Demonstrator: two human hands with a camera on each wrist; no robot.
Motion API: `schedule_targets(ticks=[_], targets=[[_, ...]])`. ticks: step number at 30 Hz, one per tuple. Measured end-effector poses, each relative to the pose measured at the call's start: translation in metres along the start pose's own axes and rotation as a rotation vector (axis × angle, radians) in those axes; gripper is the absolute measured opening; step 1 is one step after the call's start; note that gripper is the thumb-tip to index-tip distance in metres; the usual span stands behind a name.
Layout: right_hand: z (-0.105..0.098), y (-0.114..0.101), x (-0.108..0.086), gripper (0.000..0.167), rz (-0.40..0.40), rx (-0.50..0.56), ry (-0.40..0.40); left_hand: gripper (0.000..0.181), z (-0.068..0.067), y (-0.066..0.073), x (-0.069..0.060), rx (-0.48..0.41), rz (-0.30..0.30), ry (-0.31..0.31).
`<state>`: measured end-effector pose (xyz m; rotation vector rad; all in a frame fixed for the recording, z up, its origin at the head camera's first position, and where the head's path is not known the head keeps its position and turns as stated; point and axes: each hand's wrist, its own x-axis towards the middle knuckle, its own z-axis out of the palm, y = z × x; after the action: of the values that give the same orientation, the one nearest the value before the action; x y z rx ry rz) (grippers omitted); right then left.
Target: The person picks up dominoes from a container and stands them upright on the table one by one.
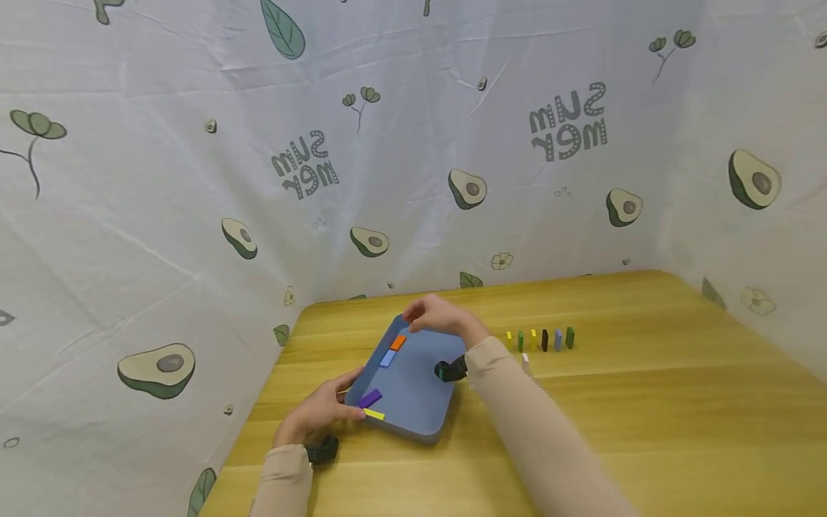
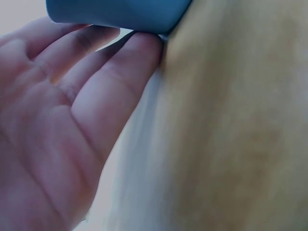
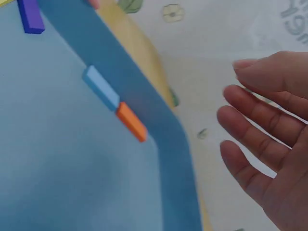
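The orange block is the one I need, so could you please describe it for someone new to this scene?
Toward the left of the wooden table, find the blue tray. Inside, along its left wall, the light blue block and the orange block lie end to end. Yours is the farther one, and the only orange piece in view.

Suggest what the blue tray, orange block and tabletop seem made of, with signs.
Blue tray: probably smooth matte plastic; even colour, rounded corners.
Orange block: smooth; painted wood or plastic, unclear; flat colour, no visible grain.
Tabletop: wood or wood-look laminate, satin finish; long grain-like streaks.
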<state>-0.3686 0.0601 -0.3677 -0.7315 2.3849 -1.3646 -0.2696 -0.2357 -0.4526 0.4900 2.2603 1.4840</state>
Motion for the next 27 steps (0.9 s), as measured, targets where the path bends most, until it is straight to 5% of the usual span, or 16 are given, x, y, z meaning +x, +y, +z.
schedule_targets(ticks=[11,27], targets=[[0.028,0.037,0.021,0.039,0.15,-0.02,0.082,0.096,0.003,0.005,0.003,0.006,-0.04,0.033],[0.039,0.045,0.028,0.039,0.229,0.018,0.105,0.09,-0.004,0.002,-0.001,0.016,-0.017,0.024]])
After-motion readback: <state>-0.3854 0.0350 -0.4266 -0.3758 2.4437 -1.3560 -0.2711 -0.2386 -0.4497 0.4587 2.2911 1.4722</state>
